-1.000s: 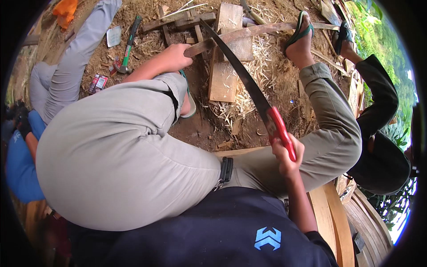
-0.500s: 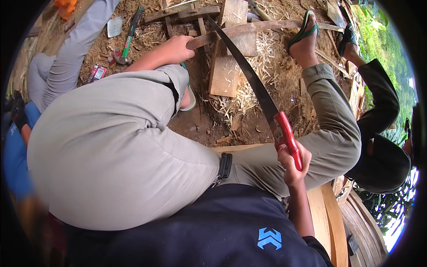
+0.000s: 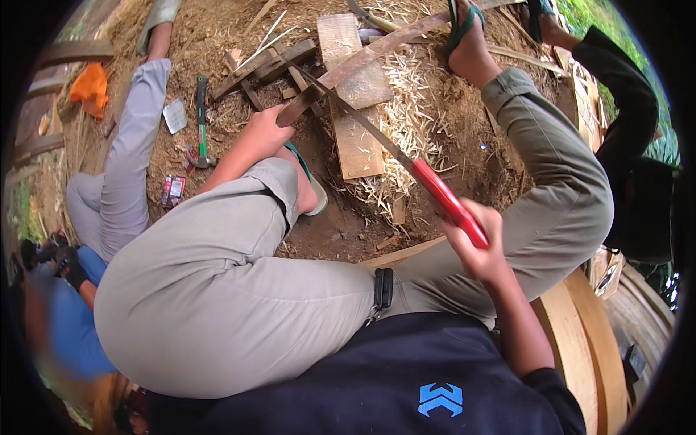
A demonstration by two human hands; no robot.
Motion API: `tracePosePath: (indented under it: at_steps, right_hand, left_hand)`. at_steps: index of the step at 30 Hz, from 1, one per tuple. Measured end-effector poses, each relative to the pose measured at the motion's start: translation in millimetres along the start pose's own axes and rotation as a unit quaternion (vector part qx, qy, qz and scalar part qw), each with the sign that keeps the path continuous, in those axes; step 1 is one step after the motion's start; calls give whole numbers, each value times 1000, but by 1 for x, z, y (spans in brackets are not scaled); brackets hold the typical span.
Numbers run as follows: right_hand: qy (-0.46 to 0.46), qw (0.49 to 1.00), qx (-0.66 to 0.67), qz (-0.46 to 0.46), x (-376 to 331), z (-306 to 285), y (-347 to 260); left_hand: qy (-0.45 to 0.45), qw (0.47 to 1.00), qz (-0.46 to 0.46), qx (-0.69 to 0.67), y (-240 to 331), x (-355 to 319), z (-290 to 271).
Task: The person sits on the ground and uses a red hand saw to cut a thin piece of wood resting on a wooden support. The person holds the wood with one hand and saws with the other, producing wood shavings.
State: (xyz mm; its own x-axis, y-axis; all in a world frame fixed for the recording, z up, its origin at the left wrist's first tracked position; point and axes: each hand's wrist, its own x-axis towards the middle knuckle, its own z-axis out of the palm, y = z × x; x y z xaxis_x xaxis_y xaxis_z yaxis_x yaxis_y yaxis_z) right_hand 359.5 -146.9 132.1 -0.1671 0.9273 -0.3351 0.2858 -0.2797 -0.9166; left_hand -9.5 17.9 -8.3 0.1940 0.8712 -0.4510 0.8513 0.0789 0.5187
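Note:
My right hand (image 3: 475, 235) is closed around the red handle of a handsaw (image 3: 371, 130). The blade slants away to the far left and crosses a long brown wooden strip (image 3: 395, 42) close to its near end. That same end is gripped by my left hand (image 3: 267, 132), held low beside my left shin. Under the strip lie pale wooden blocks (image 3: 357, 148). Whether the saw teeth have cut into the wood, I cannot make out.
Wood shavings (image 3: 413, 94) cover the ground by the blocks. A hammer (image 3: 202, 123) with a green and black handle lies left, near an orange cloth (image 3: 90, 90). My sandalled right foot (image 3: 464, 36) is by the strip's far part. Other people sit close on both sides.
The saw blade has turned from showing its broad side to nearly edge-on, now crossing the strip nearer my left hand. My view has shifted, showing more of the left side.

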Motion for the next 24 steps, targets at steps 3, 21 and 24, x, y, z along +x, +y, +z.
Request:
tracePosePath:
  at_steps: [3,21,24]
  right_hand:
    - [7,1000,20,2,37,33,11]
    - [-23,1000,-9,17,-27,-6,5]
    - [-26,999,-25,27,-33,-18,3]
  left_hand:
    - [-35,999,14,-11,7,7,-4]
    - [-3,999,35,-13,-6,3,0]
    - [-32,999,-2,4,2,4,-6]
